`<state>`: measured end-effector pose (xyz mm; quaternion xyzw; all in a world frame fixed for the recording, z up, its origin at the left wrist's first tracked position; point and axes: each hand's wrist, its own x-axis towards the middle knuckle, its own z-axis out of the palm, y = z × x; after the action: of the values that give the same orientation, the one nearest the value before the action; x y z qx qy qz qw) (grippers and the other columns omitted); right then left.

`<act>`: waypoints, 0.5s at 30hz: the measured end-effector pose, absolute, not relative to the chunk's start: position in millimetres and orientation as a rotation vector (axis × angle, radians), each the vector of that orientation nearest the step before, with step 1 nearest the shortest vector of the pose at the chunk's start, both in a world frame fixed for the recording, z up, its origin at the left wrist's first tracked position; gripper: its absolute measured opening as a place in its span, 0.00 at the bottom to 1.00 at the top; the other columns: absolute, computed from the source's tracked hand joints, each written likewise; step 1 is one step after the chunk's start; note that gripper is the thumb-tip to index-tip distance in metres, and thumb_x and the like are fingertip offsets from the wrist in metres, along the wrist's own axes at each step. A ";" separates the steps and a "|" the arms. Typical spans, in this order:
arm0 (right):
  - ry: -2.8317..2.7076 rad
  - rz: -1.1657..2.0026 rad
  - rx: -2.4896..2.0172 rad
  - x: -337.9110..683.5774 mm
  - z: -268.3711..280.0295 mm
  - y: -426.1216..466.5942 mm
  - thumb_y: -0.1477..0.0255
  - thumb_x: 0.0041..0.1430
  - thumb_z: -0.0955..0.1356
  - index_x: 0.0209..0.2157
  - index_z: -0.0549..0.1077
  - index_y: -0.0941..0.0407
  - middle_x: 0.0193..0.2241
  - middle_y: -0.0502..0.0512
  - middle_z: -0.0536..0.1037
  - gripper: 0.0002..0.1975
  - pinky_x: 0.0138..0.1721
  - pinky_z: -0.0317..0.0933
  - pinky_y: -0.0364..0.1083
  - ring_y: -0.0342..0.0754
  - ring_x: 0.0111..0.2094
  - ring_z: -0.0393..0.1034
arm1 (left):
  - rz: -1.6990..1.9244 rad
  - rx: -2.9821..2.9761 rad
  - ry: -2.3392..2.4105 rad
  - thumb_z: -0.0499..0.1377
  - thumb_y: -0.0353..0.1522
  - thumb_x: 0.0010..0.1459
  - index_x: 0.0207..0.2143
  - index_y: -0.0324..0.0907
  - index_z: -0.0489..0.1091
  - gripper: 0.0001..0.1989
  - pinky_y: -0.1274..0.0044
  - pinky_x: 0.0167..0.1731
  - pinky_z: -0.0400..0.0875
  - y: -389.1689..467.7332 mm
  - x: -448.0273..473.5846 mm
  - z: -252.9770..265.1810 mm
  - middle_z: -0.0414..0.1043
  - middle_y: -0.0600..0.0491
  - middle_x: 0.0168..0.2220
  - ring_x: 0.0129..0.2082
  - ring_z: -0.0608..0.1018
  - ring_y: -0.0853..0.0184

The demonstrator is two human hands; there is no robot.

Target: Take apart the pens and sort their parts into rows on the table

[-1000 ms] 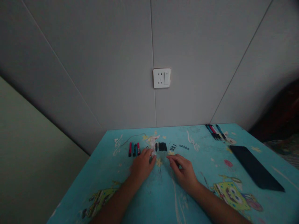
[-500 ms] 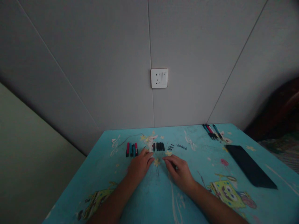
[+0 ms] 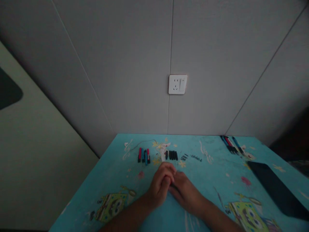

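My left hand (image 3: 161, 184) and my right hand (image 3: 186, 192) are pressed together over the middle of the table. The left fingers curl over the right fingertips, and both hands are closed. Whatever lies between them, if anything, is hidden. Just beyond the left hand lie thin white sticks (image 3: 162, 155), perhaps pen refills. To their left is a row of red and blue pen barrels (image 3: 145, 157) with black parts. On their right sit several short black tubes (image 3: 173, 155), then small dark pieces (image 3: 184, 157) and a line of tiny spring-like parts (image 3: 196, 158).
Several pens (image 3: 230, 145) lie at the back right of the blue cartoon-print table (image 3: 135, 183). A dark flat board (image 3: 277, 187) rests along the right side. Behind the table rises a grey wall with a white socket (image 3: 178, 84).
My hands were apart, the left at the white sticks and the right pinching. They have come together, nearer to me. The view has shifted left.
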<state>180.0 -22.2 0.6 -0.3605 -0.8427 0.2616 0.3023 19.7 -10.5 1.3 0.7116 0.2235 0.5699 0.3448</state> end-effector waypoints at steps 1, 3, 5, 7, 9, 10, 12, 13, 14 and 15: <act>-2.214 0.731 -0.952 181.2 1.5 -21.7 0.68 0.67 0.63 0.47 0.72 0.53 0.40 0.57 0.76 0.11 0.50 0.62 0.52 0.52 0.45 0.69 | 1.473 1.894 0.573 0.44 0.42 0.68 0.35 0.41 0.67 0.18 0.67 0.46 0.66 -10.1 18.4 1.1 0.66 0.46 0.41 0.44 0.71 0.61; -2.135 0.805 -0.966 187.2 4.2 -19.4 0.67 0.68 0.61 0.48 0.72 0.53 0.40 0.57 0.77 0.12 0.48 0.63 0.50 0.51 0.43 0.70 | 1.443 1.969 0.608 0.46 0.41 0.68 0.40 0.41 0.70 0.17 0.69 0.45 0.67 -7.6 12.2 0.6 0.67 0.46 0.41 0.43 0.72 0.62; -2.028 0.853 -1.001 196.9 8.3 -16.3 0.67 0.68 0.62 0.50 0.72 0.53 0.43 0.58 0.77 0.14 0.49 0.63 0.50 0.51 0.45 0.70 | 1.377 2.001 0.721 0.48 0.39 0.68 0.44 0.41 0.70 0.15 0.72 0.42 0.67 -3.7 4.7 0.1 0.69 0.48 0.39 0.40 0.73 0.64; -1.947 0.904 -1.017 207.6 12.4 -13.9 0.66 0.67 0.62 0.51 0.72 0.53 0.45 0.57 0.77 0.14 0.51 0.63 0.50 0.51 0.47 0.71 | 1.253 2.036 0.825 0.49 0.35 0.68 0.44 0.41 0.71 0.13 0.74 0.41 0.67 0.2 0.0 -0.3 0.72 0.49 0.37 0.38 0.75 0.66; -1.898 0.968 -1.020 216.1 15.0 -12.8 0.66 0.66 0.64 0.48 0.74 0.52 0.43 0.56 0.78 0.13 0.49 0.64 0.49 0.51 0.45 0.72 | 1.100 2.089 0.868 0.50 0.33 0.68 0.42 0.41 0.72 0.12 0.76 0.39 0.68 3.0 0.2 -0.6 0.74 0.50 0.35 0.36 0.76 0.67; -1.871 0.994 -1.026 218.7 15.5 -12.6 0.66 0.66 0.64 0.46 0.76 0.52 0.41 0.55 0.79 0.12 0.48 0.65 0.49 0.51 0.44 0.72 | 1.034 2.113 0.868 0.49 0.33 0.68 0.42 0.41 0.72 0.12 0.77 0.39 0.68 3.7 2.0 -0.6 0.75 0.51 0.35 0.36 0.76 0.67; -1.794 0.980 -1.063 220.4 14.7 -12.5 0.66 0.65 0.66 0.44 0.76 0.53 0.39 0.54 0.79 0.10 0.46 0.66 0.48 0.50 0.41 0.73 | 0.947 2.152 0.860 0.50 0.33 0.67 0.42 0.41 0.71 0.11 0.77 0.39 0.68 4.2 7.5 -0.7 0.74 0.51 0.35 0.36 0.76 0.67; -1.749 0.931 -1.090 219.7 13.8 -12.4 0.66 0.64 0.66 0.43 0.76 0.53 0.38 0.54 0.79 0.10 0.45 0.65 0.47 0.50 0.41 0.73 | 0.925 2.168 0.862 0.51 0.33 0.67 0.44 0.41 0.71 0.11 0.76 0.40 0.69 4.1 10.5 -1.0 0.74 0.50 0.37 0.37 0.76 0.67; -1.710 0.865 -1.114 218.4 12.9 -12.0 0.66 0.64 0.66 0.42 0.76 0.53 0.38 0.54 0.78 0.09 0.44 0.65 0.47 0.50 0.40 0.73 | 0.905 2.186 0.862 0.51 0.33 0.67 0.46 0.41 0.70 0.11 0.76 0.42 0.69 4.1 13.2 -1.5 0.74 0.50 0.38 0.39 0.75 0.67; -1.686 0.792 -1.132 216.8 12.1 -11.5 0.66 0.64 0.66 0.41 0.75 0.53 0.37 0.54 0.78 0.09 0.44 0.65 0.47 0.50 0.40 0.72 | 0.882 2.208 0.861 0.51 0.33 0.67 0.47 0.41 0.70 0.11 0.75 0.43 0.69 4.2 15.4 -2.3 0.73 0.50 0.40 0.40 0.75 0.66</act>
<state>216.8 -11.5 12.1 -0.4606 -0.6856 0.3223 0.4626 15.4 4.2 -2.3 0.8325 0.3245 0.3325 0.3017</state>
